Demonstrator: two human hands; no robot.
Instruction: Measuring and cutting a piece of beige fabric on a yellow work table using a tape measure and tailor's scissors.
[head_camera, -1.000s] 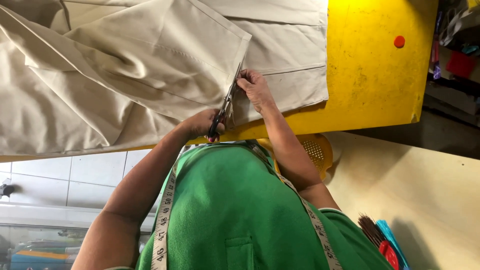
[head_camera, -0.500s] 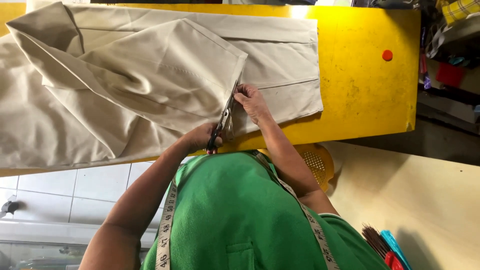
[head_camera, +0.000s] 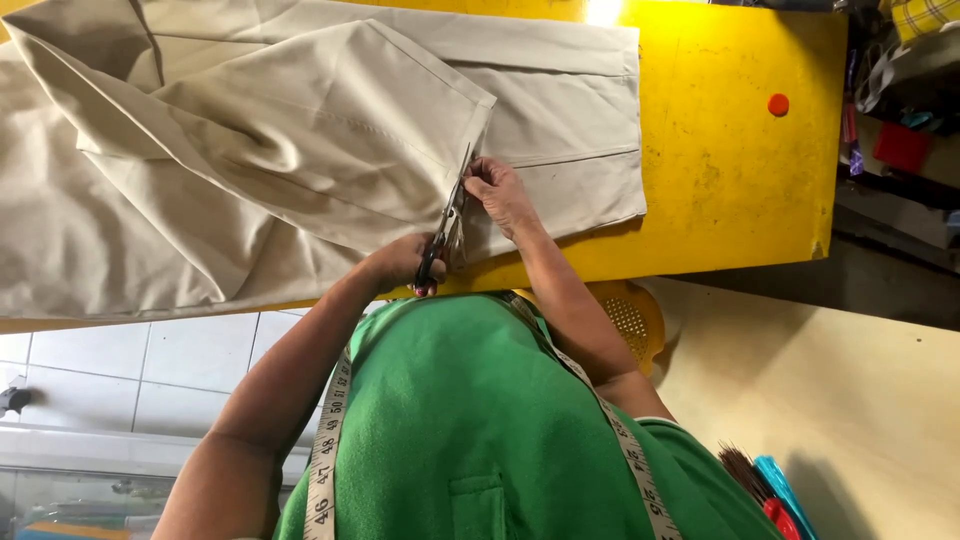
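Note:
Beige cloth (head_camera: 250, 160), folded and creased, lies spread over a yellow table (head_camera: 730, 160). My left hand (head_camera: 400, 262) grips the dark handles of a pair of scissors (head_camera: 450, 215), whose blades point away from me into the cloth along a folded edge. My right hand (head_camera: 500, 195) pinches the cloth just to the right of the blades, beside a flat hemmed panel (head_camera: 570, 130). A measuring tape (head_camera: 330, 450) hangs round my neck over a green shirt.
A small red-orange disc (head_camera: 778, 104) lies on the table's right part. A yellow perforated basket (head_camera: 630, 320) sits under the table edge by my right arm. Cluttered items (head_camera: 900, 120) stand at the right. Tiled floor (head_camera: 150, 370) shows at the lower left.
The view has shifted, so the table and cloth sit lower in the frame. Both hands stay at the same cloth edge, with the scissors still in the fabric.

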